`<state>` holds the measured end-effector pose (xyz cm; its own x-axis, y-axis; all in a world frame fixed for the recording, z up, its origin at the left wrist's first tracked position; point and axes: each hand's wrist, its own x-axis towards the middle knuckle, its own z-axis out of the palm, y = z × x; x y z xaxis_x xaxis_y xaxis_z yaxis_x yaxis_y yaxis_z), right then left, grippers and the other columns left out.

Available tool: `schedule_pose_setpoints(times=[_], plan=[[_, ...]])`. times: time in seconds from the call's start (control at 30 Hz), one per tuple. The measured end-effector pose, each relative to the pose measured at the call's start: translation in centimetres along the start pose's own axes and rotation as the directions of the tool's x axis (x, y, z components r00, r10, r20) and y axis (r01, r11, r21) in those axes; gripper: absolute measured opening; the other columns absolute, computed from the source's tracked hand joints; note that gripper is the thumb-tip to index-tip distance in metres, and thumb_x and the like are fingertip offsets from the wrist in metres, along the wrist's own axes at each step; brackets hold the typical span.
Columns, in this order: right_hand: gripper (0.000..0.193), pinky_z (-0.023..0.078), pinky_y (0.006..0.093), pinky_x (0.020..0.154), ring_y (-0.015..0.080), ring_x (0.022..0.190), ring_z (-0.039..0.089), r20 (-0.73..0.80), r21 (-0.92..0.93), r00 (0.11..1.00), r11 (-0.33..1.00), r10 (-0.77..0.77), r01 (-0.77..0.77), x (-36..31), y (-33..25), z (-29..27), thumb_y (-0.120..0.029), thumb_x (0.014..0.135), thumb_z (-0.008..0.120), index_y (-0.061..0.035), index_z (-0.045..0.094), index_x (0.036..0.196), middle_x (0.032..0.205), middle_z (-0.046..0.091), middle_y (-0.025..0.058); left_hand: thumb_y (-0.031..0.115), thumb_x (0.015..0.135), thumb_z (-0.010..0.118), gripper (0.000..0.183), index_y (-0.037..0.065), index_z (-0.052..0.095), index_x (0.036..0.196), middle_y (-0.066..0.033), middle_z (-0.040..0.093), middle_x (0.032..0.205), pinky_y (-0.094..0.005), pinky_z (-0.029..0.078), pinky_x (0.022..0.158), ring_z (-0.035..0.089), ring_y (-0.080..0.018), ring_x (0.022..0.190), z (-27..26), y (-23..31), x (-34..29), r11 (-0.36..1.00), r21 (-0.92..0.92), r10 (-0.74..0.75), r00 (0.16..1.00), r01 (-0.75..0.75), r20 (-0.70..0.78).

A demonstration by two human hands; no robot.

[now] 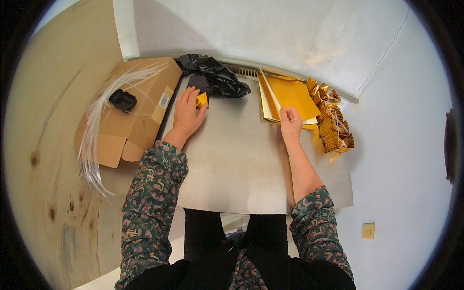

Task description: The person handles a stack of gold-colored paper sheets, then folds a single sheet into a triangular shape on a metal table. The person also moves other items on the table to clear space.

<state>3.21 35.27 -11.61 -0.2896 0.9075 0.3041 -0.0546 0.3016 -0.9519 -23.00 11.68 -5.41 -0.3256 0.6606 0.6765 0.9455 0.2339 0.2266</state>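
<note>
Gold piece partly hidden, box label illegible

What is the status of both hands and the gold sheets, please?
Left hand at small gold piece, grip unclear. Right hand pinching edge of gold sheets. Pleated gold bundles right of sheets; black plastic bag beyond left hand.

Sheets: a rectangular stack, gold on its upper face, lying flat at the far right of the worktop. Pale layers show along its lower edge; a narrow pale edge stands slightly raised along its left side. The near-left corner is in the grip of the right hand. Piece: small, gold, at far left, partly hidden by the left hand; its full outline cannot be told.
</note>
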Motion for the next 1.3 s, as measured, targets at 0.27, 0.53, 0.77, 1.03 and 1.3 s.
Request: schedule_pose_setpoints(times=[0.27,0.53,0.77,1.03,1.3], plan=[[0.014,0.051,0.03,0.075,0.0129,0.076,0.06,-0.099,-0.197,0.974,0.964,-0.203,0.181,-0.6,-1.2,-0.5,-0.015,0.103,0.063,-0.0026,0.058,0.103,0.082,0.064,0.0051,0.016,0.092,0.071,0.046,0.001,0.057,0.133,-0.0199,0.058,0.138,-0.0481,0.039,0.115,0.049,-0.0404,0.134,0.0,0.4,-0.2,0.999,-0.05,-0.011,0.999,0.009,-0.036],[0.012,0.053,0.0315,0.077,0.0203,0.085,0.069,0.095,-0.284,0.811,0.765,-0.577,0.578,-3.7,-6.8,-0.5,-0.014,0.105,0.061,-0.0025,0.06,0.11,0.095,0.07,0.0126,0.012,0.089,0.072,0.048,0.001,0.056,0.133,-0.0204,0.058,0.137,-0.0484,0.039,0.114,0.05,-0.0409,0.132,-0.4,0.9,-0.5,0.998,-0.069,0.005,0.998,-0.009,-0.064],[0.009,0.048,0.0237,0.07,0.0079,0.078,0.061,0.023,0.221,0.943,0.921,-0.333,0.32,-10.1,-14.2,-2.2,-0.015,0.106,0.06,-0.0071,0.061,0.111,0.092,0.066,-0.0015,0.013,0.091,0.072,0.047,0.0,0.056,0.134,-0.0207,0.058,0.136,-0.0481,0.039,0.114,0.05,-0.0407,0.13,-0.6,0.3,-2.1,0.983,-0.184,-0.013,0.989,-0.015,-0.146],[0.016,0.045,0.0236,0.068,0.0045,0.075,0.056,0.316,0.067,0.908,0.949,0.273,-0.309,-10.7,-12.4,-8.1,-0.022,0.105,0.061,-0.0078,0.063,0.114,0.087,0.064,-0.0045,0.013,0.093,0.071,0.047,0.001,0.057,0.136,-0.0195,0.063,0.134,-0.0461,0.045,0.108,0.055,-0.0396,0.129,-7.3,1.1,-6.1,0.912,-0.411,-0.127,0.963,0.019,-0.236],[0.014,0.041,0.0233,0.065,0.0045,0.074,0.053,0.397,-0.228,0.911,0.973,0.113,-0.021,-10.2,-5.1,-9.2,-0.018,0.104,0.061,-0.0058,0.064,0.112,0.083,0.064,-0.0033,0.031,0.086,0.08,0.064,0.004,0.058,0.139,-0.0173,0.054,0.15,-0.05,0.037,0.118,0.048,-0.0368,0.141,-12.2,7.9,-11.2,0.795,-0.497,0.45,0.887,-0.347,0.101]])
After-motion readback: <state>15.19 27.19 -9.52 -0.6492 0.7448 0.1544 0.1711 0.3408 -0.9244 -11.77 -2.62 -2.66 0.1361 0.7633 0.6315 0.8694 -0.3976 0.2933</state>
